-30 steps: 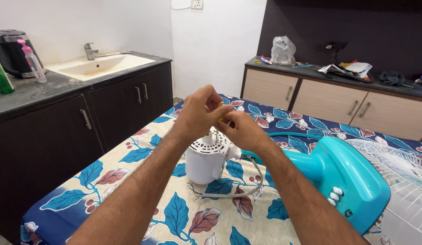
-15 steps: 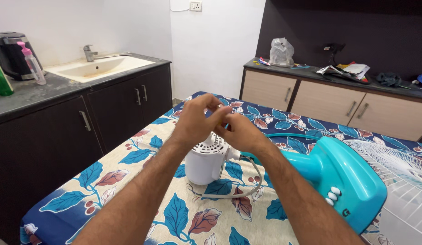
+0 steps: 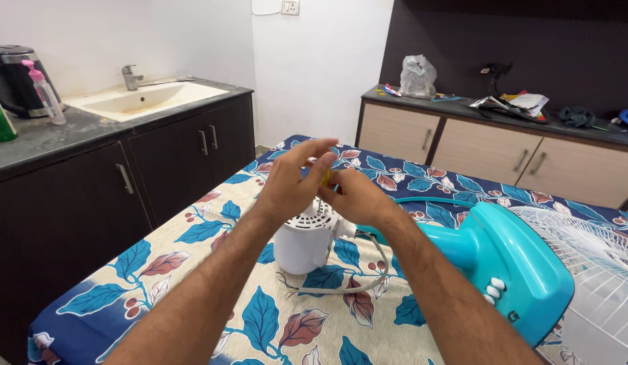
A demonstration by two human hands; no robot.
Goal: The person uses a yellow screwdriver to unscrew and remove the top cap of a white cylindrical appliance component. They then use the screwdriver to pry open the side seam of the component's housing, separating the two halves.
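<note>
Since 1 second ago both hands have stayed joined above the white motor housing (image 3: 306,238), only shifting slightly: the left hand (image 3: 290,181) now spreads its fingers wider while the right hand (image 3: 351,196) pinches a small yellow piece (image 3: 327,177) with it. The housing stands on the leaf-print surface (image 3: 192,270) beside the teal fan base (image 3: 510,260). A crumpled clear plastic bag (image 3: 417,74) sits on the far dark counter (image 3: 462,108); a pink-capped bottle (image 3: 45,94) stands by the sink (image 3: 145,100).

1. Small yellow object (image 3: 326,177): pinched between the fingertips of both hands, above the motor; mostly hidden, so its shape cannot be told.
2. White fan motor housing (image 3: 306,238): cylindrical, vented top, standing upright on the leaf-patterned cloth, joined to a turquoise fan body (image 3: 506,270) lying on its side.
</note>
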